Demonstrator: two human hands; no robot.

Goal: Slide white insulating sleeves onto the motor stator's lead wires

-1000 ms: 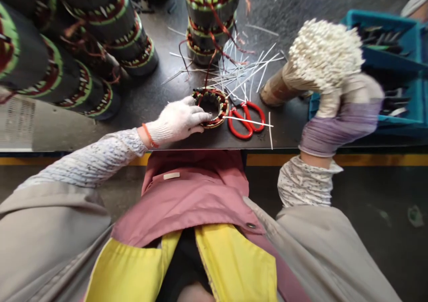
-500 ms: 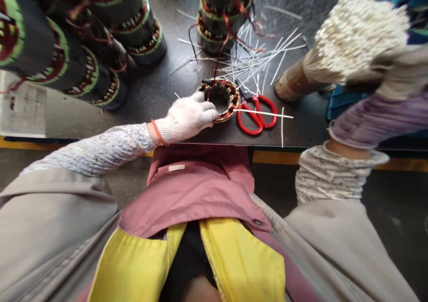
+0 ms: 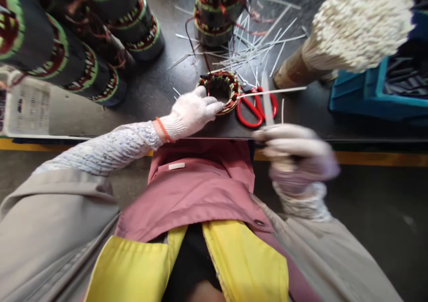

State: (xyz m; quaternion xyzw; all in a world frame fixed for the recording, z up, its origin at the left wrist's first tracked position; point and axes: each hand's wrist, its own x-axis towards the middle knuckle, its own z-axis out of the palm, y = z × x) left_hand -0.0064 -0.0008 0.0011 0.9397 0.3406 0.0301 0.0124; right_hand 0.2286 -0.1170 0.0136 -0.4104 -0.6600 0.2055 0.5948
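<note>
Stacked wound stators (image 3: 40, 39), teal crate (image 3: 364, 94), white plastic basket (image 3: 30, 110).

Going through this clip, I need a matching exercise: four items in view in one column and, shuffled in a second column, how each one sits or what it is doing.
Items:
1. Gloved left hand
2. Red-handled scissors
3. Bundle of white sleeves
4. Blue plastic crate

States:
A. Tilted, white tips raised
B. Fingers curled over the small wound stator
C. Lying flat on the dark workbench
D. Holding dark metal pieces

Pairs: 1-B, 2-C, 3-A, 4-D
</note>
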